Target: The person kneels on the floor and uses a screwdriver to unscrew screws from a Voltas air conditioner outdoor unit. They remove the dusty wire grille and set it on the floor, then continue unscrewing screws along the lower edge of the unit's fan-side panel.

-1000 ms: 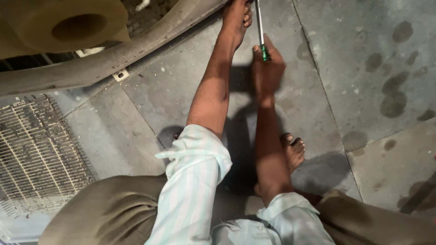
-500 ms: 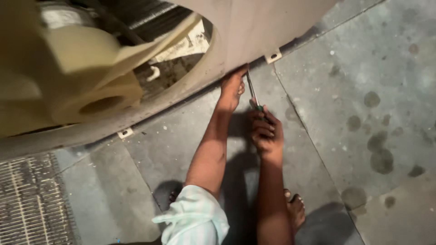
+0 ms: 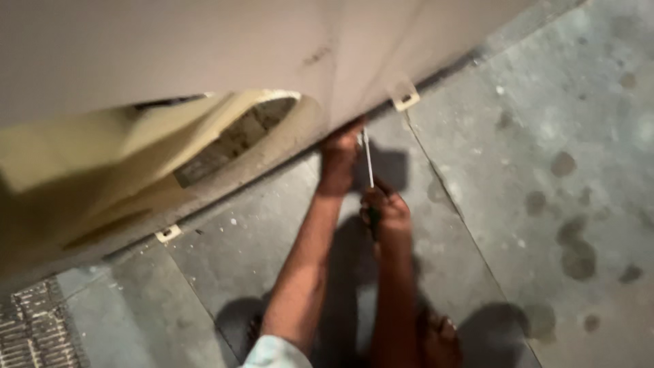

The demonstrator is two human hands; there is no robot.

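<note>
The right hand (image 3: 385,208) is closed around the dark handle of a screwdriver (image 3: 368,170), fingers wrapped tight on the grip. The thin metal shaft goes up and a bit left from the fist, and its tip meets the lower edge of a big cream-coloured housing (image 3: 204,54), approx. where this edge touches the floor.

The left hand (image 3: 339,153) is just beside the shaft, on its left, pressed at the same lower edge of the housing. Its fingertips go under or behind the edge, so I cannot tell if they are open or curled.

The housing has a round opening (image 3: 238,133) w/ a curved lip; inside it a greyish, rough surface shows, too blurred to name. Two small pale brackets (image 3: 407,97) (image 3: 167,233) stick out at the bottom edge, one just right of the hands, the other far left.

All stands on a grey stone floor (image 3: 558,204) w/ dark stains at the right side. A metal grille (image 3: 30,327) lies at the bottom left corner. A bare foot (image 3: 439,334) and a striped sleeve (image 3: 276,354) show at the bottom edge.
</note>
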